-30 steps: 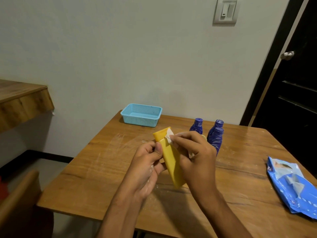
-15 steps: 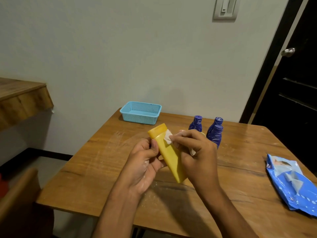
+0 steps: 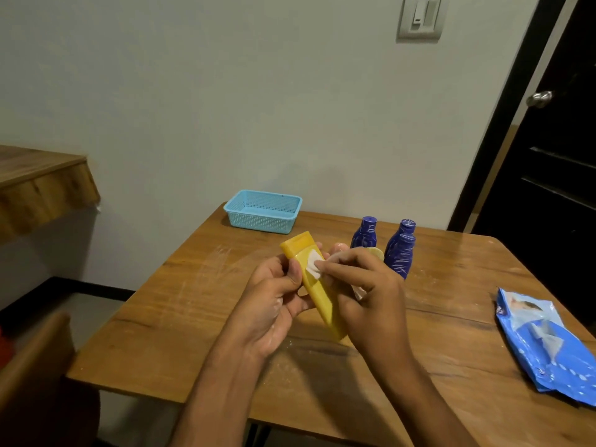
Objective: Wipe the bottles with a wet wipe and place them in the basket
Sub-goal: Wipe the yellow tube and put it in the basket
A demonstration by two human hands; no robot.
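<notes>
Your two hands met above the table [image 3: 180, 333], the left hand [image 3: 274, 301] left of the tube [image 3: 317, 285], the right hand [image 3: 364, 291] right of it. Behind them stood two bottles [image 3: 400, 250] side by side; the basket [image 3: 263, 211] sat farther back left, the wipes pack [image 3: 545, 343] at your right.

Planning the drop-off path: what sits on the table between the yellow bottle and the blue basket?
Nothing: the head view shows bare table between the yellow bottle and the basket.
</notes>
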